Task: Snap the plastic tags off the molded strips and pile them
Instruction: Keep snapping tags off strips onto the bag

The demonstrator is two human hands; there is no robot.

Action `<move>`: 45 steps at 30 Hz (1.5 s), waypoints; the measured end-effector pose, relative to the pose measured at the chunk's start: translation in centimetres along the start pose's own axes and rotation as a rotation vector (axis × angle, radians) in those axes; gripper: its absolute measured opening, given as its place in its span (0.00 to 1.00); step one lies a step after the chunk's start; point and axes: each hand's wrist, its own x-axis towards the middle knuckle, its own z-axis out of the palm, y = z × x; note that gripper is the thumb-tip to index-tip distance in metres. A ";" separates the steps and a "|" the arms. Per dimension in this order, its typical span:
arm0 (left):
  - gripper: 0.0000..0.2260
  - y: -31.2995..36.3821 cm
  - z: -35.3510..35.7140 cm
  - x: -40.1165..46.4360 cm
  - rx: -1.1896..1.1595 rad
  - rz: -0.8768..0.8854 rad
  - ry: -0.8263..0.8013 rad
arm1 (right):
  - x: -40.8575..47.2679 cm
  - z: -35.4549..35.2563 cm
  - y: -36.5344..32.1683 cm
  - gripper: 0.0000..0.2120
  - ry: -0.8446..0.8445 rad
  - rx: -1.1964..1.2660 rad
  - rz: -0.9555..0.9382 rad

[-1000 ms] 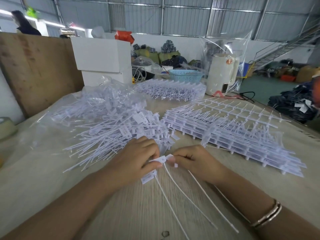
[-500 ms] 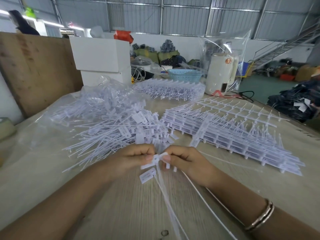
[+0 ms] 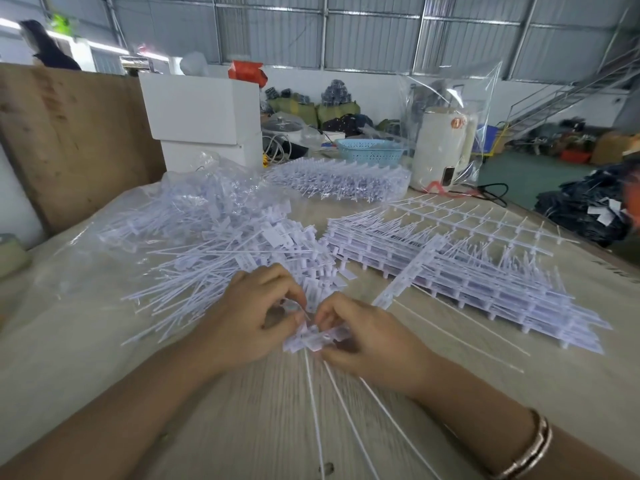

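Observation:
My left hand and my right hand meet at the table's near middle, both pinching a small bunch of white plastic tags. Their long thin tails trail toward me over the table. Behind my left hand lies a loose pile of snapped-off tags. Stacked molded strips lie to the right, with one strip resting across the stack and reaching down near my right hand.
A clear plastic bag of tags sits at back left, another bagged stack of strips farther back. White boxes, a blue basket and a white appliance line the rear. A wooden board stands at left.
Both hands have shifted slightly toward me and closed tighter together on the tags; more tag heads are now gathered between the fingers, and the tails fan out below.

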 end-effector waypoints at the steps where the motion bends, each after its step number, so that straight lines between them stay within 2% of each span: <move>1: 0.15 0.2 0.0 0.1 -0.071 0.001 0.031 | 0.1 0.1 -0.1 0.11 0.031 -0.027 -0.014; 3: 0.15 0.8 0.3 0.1 -0.167 0.036 0.022 | 0.3 0.2 -0.4 0.13 0.104 -0.113 -0.062; 6: 0.11 1.6 0.9 0.2 -0.085 0.069 -0.022 | 0.4 0.4 -0.8 0.13 0.163 -0.204 -0.090; 12: 0.15 1.1 0.6 0.3 -0.295 -0.001 -0.030 | -0.2 -2.2 0.7 0.17 0.164 -0.225 -0.063; 14: 0.16 1.1 0.7 0.2 -0.314 -0.019 -0.043 | -0.3 -2.4 1.2 0.15 0.157 -0.283 -0.047; 18: 0.12 1.2 1.1 0.1 -0.278 0.001 -0.048 | 0.4 -1.6 1.3 0.08 0.182 -0.449 -0.083; 24: 0.15 0.8 1.0 0.2 -0.162 0.021 -0.029 | 0.6 -1.4 1.2 0.09 0.173 -0.330 -0.040; 29: 0.13 0.5 1.0 0.3 -0.006 0.067 -0.031 | 0.6 -1.1 1.4 0.11 0.069 -0.271 -0.005; 32: 0.11 0.6 0.9 0.1 0.083 0.098 -0.078 | 0.6 -1.1 1.8 0.14 0.104 -0.193 0.011; 36: 0.09 0.6 0.6 -0.1 -0.001 0.075 -0.082 | 0.5 -1.9 2.2 0.09 0.075 -0.103 0.019; 39: 0.09 0.2 0.2 -0.4 -0.005 0.043 -0.065 | 0.3 -1.7 2.1 0.10 0.034 -0.093 -0.017; 42: 0.11 0.2 0.1 -0.4 0.023 0.008 -0.054 | 0.3 -1.2 1.4 0.11 0.089 -0.172 -0.058; 45: 0.17 0.9 0.3 -0.3 -0.080 -0.050 -0.010 | 0.4 -0.9 0.6 0.15 0.233 -0.306 -0.097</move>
